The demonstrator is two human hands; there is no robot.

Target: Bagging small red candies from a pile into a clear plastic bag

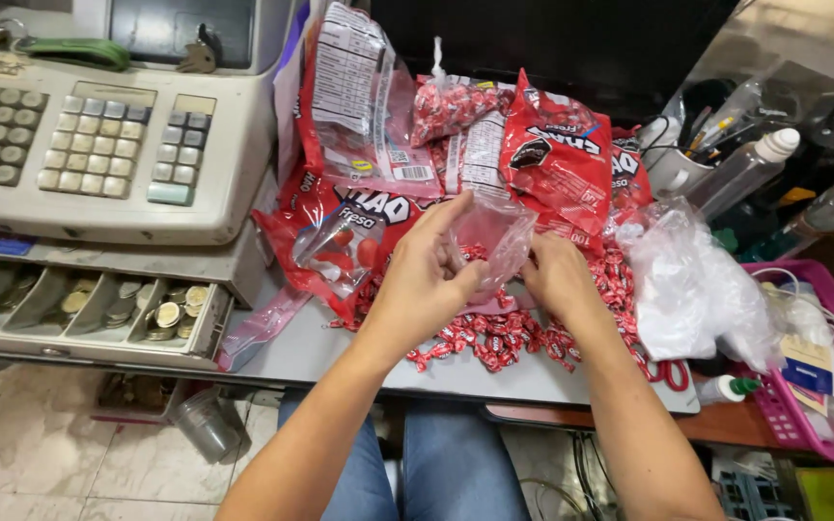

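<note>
On the left of the tabletop (340,357) the cash register (98,135) is sitting with its coin drawer (89,309) pulled open, coins showing in the compartments. Behind the hands, big red candy bags (557,154) are leaning and lying in a heap, at least one slit open, and a small knotted bag of candies (451,106) is resting among them. To the right, a crumpled pile of clear bags (692,280) is waiting, with a pink basket (803,425) of odds and ends beyond it. Down the middle, loose red wrapped candies (494,338) are spreading across the surface under and around the hands.

Now the hands: the left hand (427,275) is pinching the edge of a small clear bag (494,236), thumb and fingers pressed on the plastic, holding it just above the candies. The right hand (557,275) is working at the same bag's lower right edge; its grip is turned away, so I cannot tell whether it is pinching plastic or a candy.

Judging by this, the bagging is looking barely begun: one filled bag done at the back, many candies lying loose, plenty of empty bags left. How much is inside the held bag is hard to make out through the glare. The right-hand clutter is cut off at the frame edge.
</note>
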